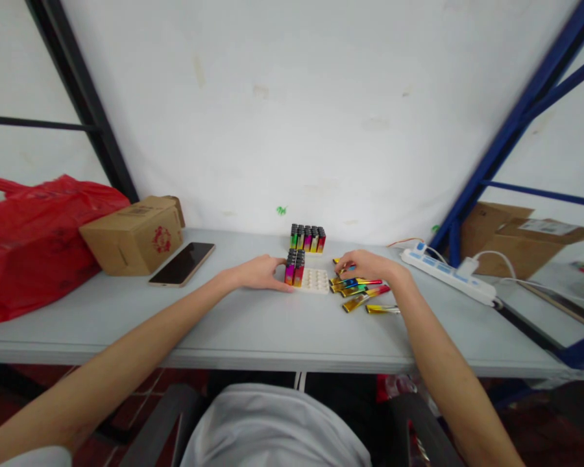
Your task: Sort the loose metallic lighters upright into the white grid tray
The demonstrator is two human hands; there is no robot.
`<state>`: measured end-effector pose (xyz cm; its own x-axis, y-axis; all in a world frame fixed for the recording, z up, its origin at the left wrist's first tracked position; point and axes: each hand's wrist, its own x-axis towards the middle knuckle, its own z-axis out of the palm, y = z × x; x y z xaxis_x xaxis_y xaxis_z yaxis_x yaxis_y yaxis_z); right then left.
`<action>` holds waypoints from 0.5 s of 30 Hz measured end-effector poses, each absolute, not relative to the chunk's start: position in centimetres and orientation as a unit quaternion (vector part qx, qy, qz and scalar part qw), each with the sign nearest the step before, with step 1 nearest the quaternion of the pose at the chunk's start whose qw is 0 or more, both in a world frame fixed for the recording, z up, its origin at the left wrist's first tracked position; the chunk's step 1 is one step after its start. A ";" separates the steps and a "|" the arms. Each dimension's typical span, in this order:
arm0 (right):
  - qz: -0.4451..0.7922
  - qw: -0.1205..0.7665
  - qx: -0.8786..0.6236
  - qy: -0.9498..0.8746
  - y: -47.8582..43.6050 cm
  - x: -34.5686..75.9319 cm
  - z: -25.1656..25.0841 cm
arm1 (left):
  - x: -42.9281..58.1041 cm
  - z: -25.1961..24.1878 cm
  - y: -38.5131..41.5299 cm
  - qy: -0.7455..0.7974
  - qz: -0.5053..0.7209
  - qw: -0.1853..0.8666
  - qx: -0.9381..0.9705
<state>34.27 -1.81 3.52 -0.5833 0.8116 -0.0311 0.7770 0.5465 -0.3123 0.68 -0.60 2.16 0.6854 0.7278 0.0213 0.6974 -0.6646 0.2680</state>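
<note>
A white tray with round holes (316, 281) lies on the grey table, its left part filled with upright colourful lighters (294, 269). My left hand (263, 272) is at the tray's left end, thumb and fingers apart around the lighters' side. Right of the tray, several loose metallic lighters (363, 297) lie scattered. Over the upper ones is my right hand (360, 264), its fingers bent down onto a lighter partly hidden beneath them. Behind the tray, a second block of upright lighters (308, 239) stands near the wall.
On the left are a phone (183, 263), a cardboard box (135, 235) and a red plastic bag (39, 240). A white power strip (448, 275) with cables lies on the right, with folded cardboard (511, 240) behind it, beside a blue metal frame (516, 130).
</note>
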 end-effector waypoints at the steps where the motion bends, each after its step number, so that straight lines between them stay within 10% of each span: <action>1: 0.147 0.057 -0.447 -0.881 -1.8 34.3 3.5 | 0.7 2.2 -0.6 0.392 0.065 0.120 0.910; 15: 0.092 0.221 -0.472 -0.848 -2.5 32.3 4.0 | 0.7 2.3 -0.8 0.394 0.066 0.136 0.907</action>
